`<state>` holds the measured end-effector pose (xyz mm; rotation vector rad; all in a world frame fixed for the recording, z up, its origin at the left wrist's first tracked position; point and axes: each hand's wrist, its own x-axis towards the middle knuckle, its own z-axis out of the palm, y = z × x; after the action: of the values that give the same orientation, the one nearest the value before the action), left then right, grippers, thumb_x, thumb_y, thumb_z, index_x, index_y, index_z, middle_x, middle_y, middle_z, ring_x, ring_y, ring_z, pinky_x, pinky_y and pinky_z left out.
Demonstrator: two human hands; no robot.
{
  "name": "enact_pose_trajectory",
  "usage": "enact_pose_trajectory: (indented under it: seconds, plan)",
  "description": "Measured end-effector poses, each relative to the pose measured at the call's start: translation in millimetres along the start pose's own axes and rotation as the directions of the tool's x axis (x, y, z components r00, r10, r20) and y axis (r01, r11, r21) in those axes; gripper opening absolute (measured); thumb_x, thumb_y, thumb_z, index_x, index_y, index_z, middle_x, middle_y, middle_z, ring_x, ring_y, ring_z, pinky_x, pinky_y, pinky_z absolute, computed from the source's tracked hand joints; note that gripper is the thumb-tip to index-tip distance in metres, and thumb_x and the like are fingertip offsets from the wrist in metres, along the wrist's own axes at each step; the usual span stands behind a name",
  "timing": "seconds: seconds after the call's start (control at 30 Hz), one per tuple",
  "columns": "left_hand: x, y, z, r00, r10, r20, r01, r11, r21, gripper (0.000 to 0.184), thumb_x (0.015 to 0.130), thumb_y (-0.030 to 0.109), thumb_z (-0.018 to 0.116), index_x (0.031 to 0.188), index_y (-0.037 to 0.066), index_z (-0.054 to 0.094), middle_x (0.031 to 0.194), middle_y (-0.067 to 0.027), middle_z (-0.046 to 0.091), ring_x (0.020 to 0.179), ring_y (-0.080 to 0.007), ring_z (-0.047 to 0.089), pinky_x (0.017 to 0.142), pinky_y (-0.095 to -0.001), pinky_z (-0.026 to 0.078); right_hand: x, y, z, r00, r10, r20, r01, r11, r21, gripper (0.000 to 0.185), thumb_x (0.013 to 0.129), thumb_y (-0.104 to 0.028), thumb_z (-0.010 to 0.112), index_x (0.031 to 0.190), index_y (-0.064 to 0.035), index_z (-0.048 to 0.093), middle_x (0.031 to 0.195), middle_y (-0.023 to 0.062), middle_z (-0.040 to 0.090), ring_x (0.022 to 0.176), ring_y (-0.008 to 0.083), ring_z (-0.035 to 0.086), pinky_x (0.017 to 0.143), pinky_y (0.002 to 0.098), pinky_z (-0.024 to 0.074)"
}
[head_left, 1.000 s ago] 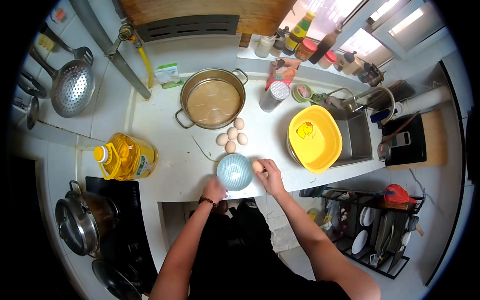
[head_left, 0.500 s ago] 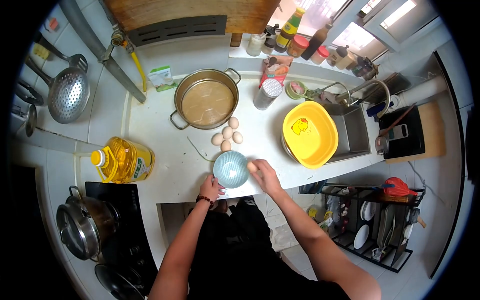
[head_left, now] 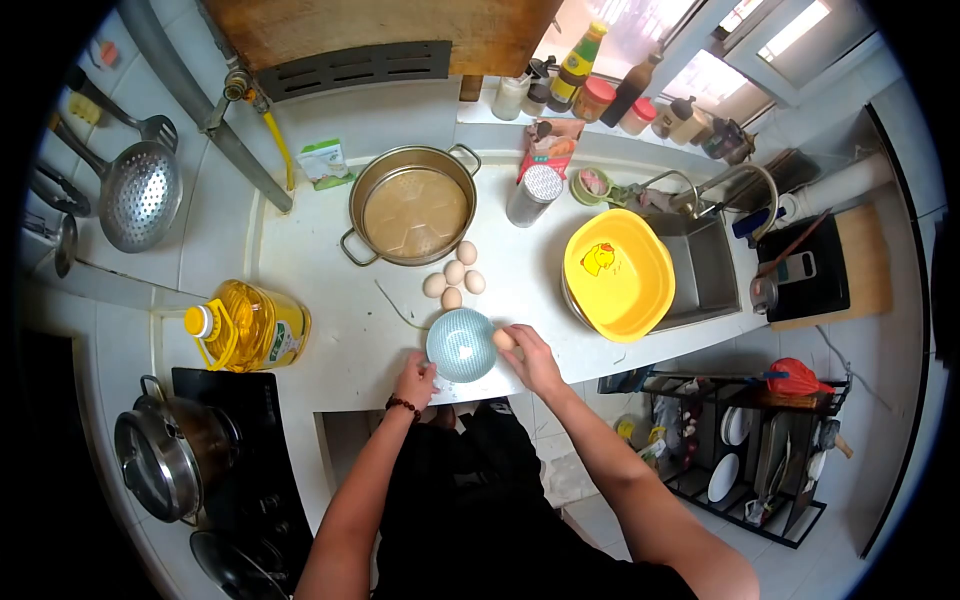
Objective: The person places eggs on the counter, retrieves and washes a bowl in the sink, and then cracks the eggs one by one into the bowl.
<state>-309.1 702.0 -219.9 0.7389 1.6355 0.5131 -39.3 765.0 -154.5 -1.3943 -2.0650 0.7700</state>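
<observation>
While the right hand (head_left: 535,362) pinches an egg (head_left: 503,341) between its fingertips, just beside the right rim of the bowl (head_left: 461,346), the left hand (head_left: 414,380) (gripping or merely touching, I cannot tell) is at the bowl's near left side.

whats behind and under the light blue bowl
Five eggs lie on the counter behind the bowl, with the pot beyond them. The bowl hides the patch of counter beneath it, so what may be under there cannot be seen.
</observation>
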Motion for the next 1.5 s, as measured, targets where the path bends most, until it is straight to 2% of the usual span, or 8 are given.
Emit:
enact_pose_trajectory:
  seconds: [0.03, 0.1, 0.23, 0.43, 0.67, 0.83, 0.9, 1.5]
  plan:
    - [-2.6, 2.9, -3.5, 1.000, 0.000, -0.001, 0.000, 1.000, -0.001, 0.040, 0.105, 0.022, 0.059, 0.138, 0.002, 0.050, 0.102, -0.0146, 0.073, 0.077, -0.0220, 0.075, 0.061, -0.0327, 0.057, 2.5, -8.7, -3.0, 0.998, -0.024, -0.059, 0.023, 1.000, -0.010, 0.042, 0.088, -0.008, 0.078, 0.127, -0.0002, 0.064, 0.120, 0.0187, 0.068, 0.101, 0.0357, 0.070, 0.091, 0.0401, 0.0577]
    - [-10.2, 13.1, -15.5, 0.801, 0.561, -0.207, -0.464, 0.802, 0.377, 0.049, 0.097, 0.015, 0.072, 0.141, 0.003, 0.053, 0.111, -0.0153, 0.068, 0.092, -0.0239, 0.073, 0.070, -0.0342, 0.060, 12.9, -29.8, -8.8, 0.994, 0.107, -0.003, -0.106, 0.990, 0.089, 0.040, 0.090, -0.009, 0.078, 0.126, -0.0001, 0.065, 0.114, 0.0171, 0.071, 0.094, 0.0302, 0.072, 0.088, 0.0373, 0.0580]
    - [-43.7, 87.6, -30.2, 0.790, 0.612, 0.043, -0.609, 0.775, 0.168, 0.057, 0.091, 0.011, 0.077, 0.143, 0.007, 0.054, 0.133, -0.0134, 0.059, 0.111, -0.0243, 0.067, 0.087, -0.0370, 0.059, 29.8, -7.9, 20.6, 0.904, 0.293, 0.310, -0.420, 0.742, 0.523, 0.032, 0.095, -0.012, 0.076, 0.123, 0.0007, 0.067, 0.097, 0.0102, 0.076, 0.079, 0.0141, 0.070, 0.077, 0.0286, 0.0561]
    - [-32.0, 101.6, -35.2, 0.712, 0.638, 0.292, -0.692, 0.708, 0.141, 0.054, 0.089, 0.010, 0.077, 0.140, 0.010, 0.060, 0.133, -0.0132, 0.062, 0.112, -0.0249, 0.068, 0.084, -0.0352, 0.061, 48.2, -24.9, 21.7, 0.777, 0.248, 0.578, -0.603, 0.556, 0.572, 0.029, 0.101, -0.021, 0.072, 0.121, 0.0001, 0.070, 0.099, 0.0041, 0.074, 0.084, 0.0092, 0.067, 0.077, 0.0248, 0.0543]
    - [-21.8, 93.5, -32.9, 0.742, 0.620, 0.255, -0.662, 0.739, 0.129, 0.045, 0.089, 0.008, 0.078, 0.132, 0.005, 0.063, 0.120, -0.0141, 0.070, 0.102, -0.0232, 0.073, 0.087, -0.0348, 0.061, 55.4, -24.7, 25.4, 0.742, 0.212, 0.637, -0.616, 0.591, 0.521, 0.033, 0.097, -0.018, 0.076, 0.124, 0.0002, 0.069, 0.101, 0.0044, 0.073, 0.086, 0.0099, 0.068, 0.079, 0.0255, 0.0552]
    - [-13.6, 85.7, -28.9, 0.728, 0.652, 0.210, -0.681, 0.723, 0.116, 0.043, 0.088, 0.006, 0.079, 0.128, 0.004, 0.065, 0.112, -0.0133, 0.073, 0.097, -0.0234, 0.075, 0.085, -0.0331, 0.062, 51.7, -25.6, 31.7, 0.835, 0.180, 0.520, -0.462, 0.742, 0.486, 0.041, 0.090, -0.007, 0.081, 0.127, 0.0007, 0.065, 0.110, 0.0078, 0.073, 0.097, 0.0137, 0.070, 0.091, 0.0297, 0.0573]
    - [-13.6, 86.6, -26.3, 0.641, 0.752, 0.152, -0.767, 0.622, 0.155, 0.040, 0.085, 0.004, 0.079, 0.123, 0.004, 0.068, 0.109, -0.0125, 0.073, 0.092, -0.0223, 0.075, 0.083, -0.0320, 0.062, 51.0, -30.9, 32.2, 0.838, 0.209, 0.504, -0.453, 0.781, 0.430, 0.041, 0.089, -0.008, 0.081, 0.126, 0.0004, 0.065, 0.110, 0.0080, 0.073, 0.097, 0.0142, 0.071, 0.090, 0.0302, 0.0579]
    - [-12.0, 86.4, -13.6, 0.641, 0.761, 0.106, -0.757, 0.602, 0.255, 0.038, 0.077, 0.006, 0.081, 0.112, 0.006, 0.069, 0.099, -0.0122, 0.072, 0.082, -0.0261, 0.072, 0.075, -0.0346, 0.060, 51.0, -53.2, 24.8, 0.902, 0.111, 0.418, -0.206, 0.960, 0.189, 0.041, 0.083, -0.012, 0.080, 0.120, -0.0019, 0.064, 0.096, 0.0182, 0.076, 0.086, 0.0280, 0.077, 0.080, 0.0372, 0.0608]
